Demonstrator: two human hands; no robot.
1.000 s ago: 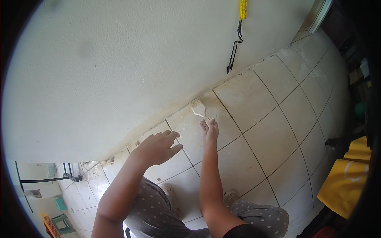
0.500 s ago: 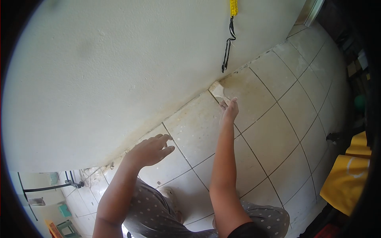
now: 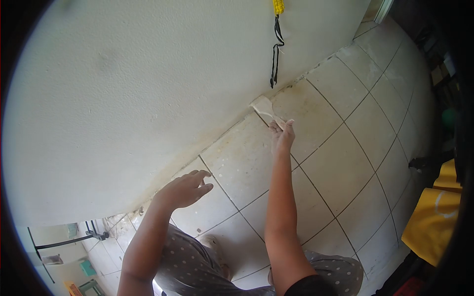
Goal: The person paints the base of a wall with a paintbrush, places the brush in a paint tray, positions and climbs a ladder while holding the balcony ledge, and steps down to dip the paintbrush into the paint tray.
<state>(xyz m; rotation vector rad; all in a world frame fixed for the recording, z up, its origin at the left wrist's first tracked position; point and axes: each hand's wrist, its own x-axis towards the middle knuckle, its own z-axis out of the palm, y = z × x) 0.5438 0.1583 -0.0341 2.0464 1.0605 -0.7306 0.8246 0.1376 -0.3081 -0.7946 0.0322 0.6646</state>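
A flat, whitish paintbrush lies with its head at the joint where the wall meets the tiled floor. My right hand is closed around its handle, with pale dust on the fingers. Over the tiles, lower and to the left, hovers my left hand. Its fingers are apart and slightly bent, and nothing is in them. Brownish stains and whitish specks mark the tiles near the wall.
A black looped cord with a yellow coiled top hangs against the wall. Yellow cloth is at the right edge. A black metal stand and a small green item are at lower left. My dotted trousers show below.
The brush head has shifted slightly left and up along the wall's foot, with my right hand still on it. The camera view has tilted a little; my left hand is nearly unchanged.
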